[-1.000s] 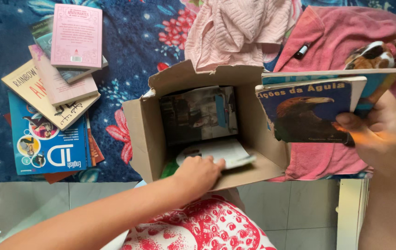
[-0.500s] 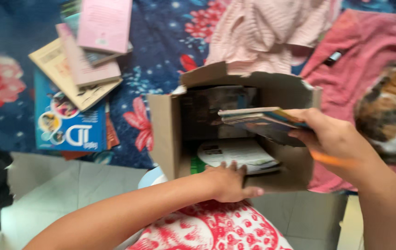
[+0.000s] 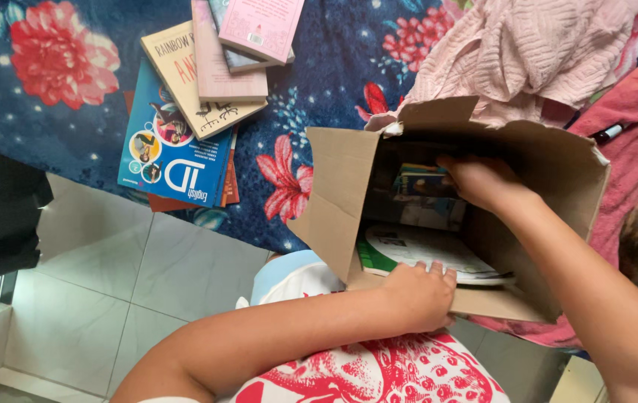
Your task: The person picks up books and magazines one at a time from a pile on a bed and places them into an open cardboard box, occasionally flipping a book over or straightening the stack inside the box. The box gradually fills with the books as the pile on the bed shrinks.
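Matt cardboard, glossy paper, soft cloth

Brown cardboard box (image 3: 550, 172) looking matt, rough-edged; book stack (image 3: 207, 82) covers showing glossy paper; pink knit cloth (image 3: 528, 52) looking ribbed; floor tiles (image 3: 147, 283) gleaming smooth.

A blue floral bedspread (image 3: 95, 112) carries a cardboard box (image 3: 557, 179); left of the box lies a book stack (image 3: 199, 97), behind it pink cloth (image 3: 528, 52).

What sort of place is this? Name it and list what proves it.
Likely a room at home, perhaps a bedroom: a floral blue bedspread over a tiled floor, a loose stack of books, a crumpled pink blanket, and a cardboard box being packed.
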